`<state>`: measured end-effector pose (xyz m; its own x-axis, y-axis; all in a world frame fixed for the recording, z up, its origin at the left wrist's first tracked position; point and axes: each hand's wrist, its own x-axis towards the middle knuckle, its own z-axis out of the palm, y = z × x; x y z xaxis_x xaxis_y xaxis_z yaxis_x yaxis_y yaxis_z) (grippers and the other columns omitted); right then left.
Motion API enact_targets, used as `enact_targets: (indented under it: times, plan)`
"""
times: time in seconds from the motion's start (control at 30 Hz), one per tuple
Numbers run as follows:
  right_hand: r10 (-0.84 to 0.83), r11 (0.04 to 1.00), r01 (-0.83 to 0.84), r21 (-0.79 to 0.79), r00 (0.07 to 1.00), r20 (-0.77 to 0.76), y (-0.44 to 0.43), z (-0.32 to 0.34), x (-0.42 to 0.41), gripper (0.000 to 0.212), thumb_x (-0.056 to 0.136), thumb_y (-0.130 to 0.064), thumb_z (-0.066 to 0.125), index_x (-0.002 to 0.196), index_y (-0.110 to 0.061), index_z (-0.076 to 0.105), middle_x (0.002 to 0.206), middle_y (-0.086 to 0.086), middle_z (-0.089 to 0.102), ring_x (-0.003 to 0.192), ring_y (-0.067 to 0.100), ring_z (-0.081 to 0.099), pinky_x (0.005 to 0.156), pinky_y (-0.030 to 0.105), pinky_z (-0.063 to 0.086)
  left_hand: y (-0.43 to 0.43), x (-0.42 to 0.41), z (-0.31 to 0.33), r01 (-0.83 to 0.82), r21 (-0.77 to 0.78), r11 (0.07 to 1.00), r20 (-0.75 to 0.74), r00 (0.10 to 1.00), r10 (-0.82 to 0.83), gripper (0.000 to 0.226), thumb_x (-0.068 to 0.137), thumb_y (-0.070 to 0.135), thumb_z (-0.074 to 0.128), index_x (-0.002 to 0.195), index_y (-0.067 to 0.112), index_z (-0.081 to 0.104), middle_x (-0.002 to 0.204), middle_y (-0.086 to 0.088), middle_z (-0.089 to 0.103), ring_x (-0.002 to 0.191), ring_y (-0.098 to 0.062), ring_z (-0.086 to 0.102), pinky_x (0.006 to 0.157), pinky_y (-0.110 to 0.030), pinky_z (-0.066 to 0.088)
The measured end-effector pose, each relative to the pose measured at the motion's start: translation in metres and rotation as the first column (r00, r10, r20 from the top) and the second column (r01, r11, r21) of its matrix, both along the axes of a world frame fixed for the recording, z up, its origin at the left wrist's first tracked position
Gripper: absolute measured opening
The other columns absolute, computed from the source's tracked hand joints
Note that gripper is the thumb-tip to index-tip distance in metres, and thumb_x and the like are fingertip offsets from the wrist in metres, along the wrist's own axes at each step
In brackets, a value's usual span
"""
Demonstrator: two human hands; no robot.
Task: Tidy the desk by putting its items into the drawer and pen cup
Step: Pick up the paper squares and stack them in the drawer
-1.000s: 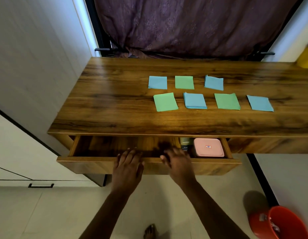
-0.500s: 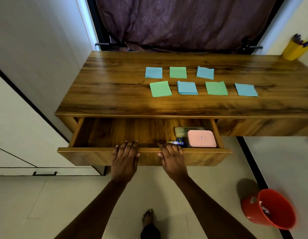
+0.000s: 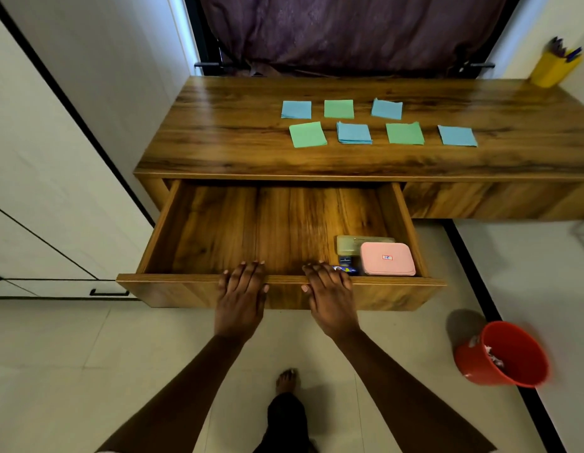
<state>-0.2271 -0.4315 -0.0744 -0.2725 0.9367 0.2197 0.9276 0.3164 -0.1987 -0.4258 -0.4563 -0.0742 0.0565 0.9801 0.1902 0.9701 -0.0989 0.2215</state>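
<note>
Found brown wooden drawer [image 3: 218, 223] standing wide open at 6 o'clock of the wooden desk [image 3: 235, 152]. Noted left hand [image 3: 241, 289] and right hand [image 3: 329, 292] side by side, fingers hooked over its front rim, holding nothing else. Counted seven blue and green square paper notes [image 3: 354, 132] lying on the desktop at 12 o'clock; yellow pen cup [image 3: 552, 68] at 2 o'clock. Judged hazards: overpulling off the runners; jolting pink lidded box [image 3: 387, 258] at 4 o'clock inside; scattering light notes on gathering.

A person's left hand [image 3: 241, 297] and right hand [image 3: 331, 300] lay their fingers [image 3: 249, 273] over the front rim of an open drawer [image 3: 186, 278], a pink case [image 3: 387, 259] just right of the right fingertips, paper notes [image 3: 354, 133] on the desk [image 3: 218, 152] well beyond.
</note>
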Motion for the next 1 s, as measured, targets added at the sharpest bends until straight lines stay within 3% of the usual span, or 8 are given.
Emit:
enact_targets:
  times: [0.1, 0.23, 0.4, 0.53, 0.57, 0.7, 0.83, 1.0]
  plan:
    - [-0.011, 0.999, 0.011, -0.031, 1.000, 0.008, -0.011, 0.006, 0.000, 0.044, 0.091, -0.037, 0.031, 0.123, -0.022, 0.058, 0.121, -0.004, 0.062, 0.122, 0.016, 0.053, 0.102, 0.036, 0.039, -0.010, 0.000, 0.003, 0.002, -0.008, 1.000, -0.001, 1.000, -0.002, 0.048, 0.098, 0.038, 0.029, 0.133, 0.014, 0.051, 0.133, -0.006, 0.056, 0.129, -0.025, 0.045, 0.108, -0.045, 0.028]
    - [-0.028, 0.999, 0.028, -0.046, 1.000, -0.005, -0.024, 0.010, 0.000, 0.042, 0.093, -0.039, 0.031, 0.120, -0.023, 0.059, 0.117, -0.005, 0.063, 0.116, 0.015, 0.053, 0.099, 0.032, 0.031, -0.022, 0.001, 0.005, -0.001, -0.019, 1.000, 0.015, 1.000, 0.002, 0.048, 0.098, 0.039, 0.028, 0.133, 0.015, 0.052, 0.133, -0.005, 0.056, 0.129, -0.025, 0.044, 0.108, -0.045, 0.028]
    - [-0.003, 0.996, 0.001, -0.093, 1.000, -0.016, -0.036, 0.010, 0.002, 0.045, 0.094, -0.040, 0.031, 0.125, -0.022, 0.057, 0.122, -0.004, 0.062, 0.120, 0.017, 0.053, 0.100, 0.037, 0.040, -0.033, 0.002, 0.004, -0.005, -0.017, 1.000, 0.015, 1.000, 0.005, 0.051, 0.097, 0.043, 0.029, 0.135, 0.015, 0.050, 0.134, -0.006, 0.055, 0.129, -0.026, 0.046, 0.107, -0.046, 0.031]
    - [0.009, 0.992, -0.029, -0.122, 0.987, -0.159, -0.033, 0.019, 0.000, 0.065, 0.098, -0.055, 0.010, 0.125, -0.022, 0.059, 0.125, -0.003, 0.062, 0.122, 0.019, 0.053, 0.098, 0.038, 0.039, -0.030, 0.007, 0.013, -0.056, -0.082, 0.995, 0.064, 0.996, 0.062, 0.062, 0.094, 0.056, 0.018, 0.129, 0.021, 0.056, 0.137, 0.000, 0.054, 0.132, -0.022, 0.044, 0.110, -0.046, 0.028]
    - [-0.004, 0.989, -0.026, -0.143, 0.979, -0.202, -0.027, 0.026, -0.001, 0.063, 0.097, -0.056, 0.013, 0.129, -0.023, 0.056, 0.129, -0.002, 0.059, 0.124, 0.018, 0.051, 0.100, 0.038, 0.038, -0.022, 0.009, 0.019, -0.074, -0.104, 0.992, 0.086, 0.993, 0.083, 0.064, 0.091, 0.059, 0.017, 0.129, 0.024, 0.056, 0.140, 0.002, 0.051, 0.133, -0.021, 0.042, 0.111, -0.046, 0.026]
    - [-0.036, 0.981, -0.008, -0.194, 0.975, -0.221, 0.038, 0.060, 0.001, 0.039, 0.098, -0.037, 0.041, 0.136, -0.027, 0.045, 0.136, -0.003, 0.049, 0.127, 0.016, 0.042, 0.103, 0.033, 0.033, 0.050, 0.017, 0.057, -0.089, -0.062, 0.994, 0.123, 0.988, 0.096, 0.048, 0.093, 0.051, 0.031, 0.133, 0.030, 0.048, 0.145, 0.005, 0.042, 0.132, -0.017, 0.038, 0.108, -0.038, 0.027]
    - [-0.106, 0.985, 0.075, -0.154, 0.974, -0.200, 0.139, 0.095, -0.001, 0.034, 0.096, -0.031, 0.045, 0.128, -0.024, 0.051, 0.130, 0.000, 0.055, 0.124, 0.019, 0.047, 0.100, 0.033, 0.036, 0.160, 0.017, 0.095, -0.115, 0.009, 0.993, 0.194, 0.975, 0.111, 0.039, 0.096, 0.040, 0.042, 0.130, 0.024, 0.052, 0.140, 0.001, 0.047, 0.129, -0.022, 0.040, 0.107, -0.039, 0.028]
    - [-0.161, 0.970, 0.122, -0.210, 0.971, -0.177, 0.268, 0.117, -0.015, 0.035, 0.096, -0.028, 0.048, 0.130, -0.020, 0.051, 0.132, 0.003, 0.054, 0.124, 0.022, 0.047, 0.105, 0.038, 0.039, 0.292, 0.002, 0.099, -0.104, -0.126, 0.987, 0.098, 0.988, 0.116, 0.044, 0.095, 0.038, 0.043, 0.136, 0.023, 0.046, 0.147, -0.001, 0.038, 0.134, -0.026, 0.034, 0.107, -0.043, 0.027]
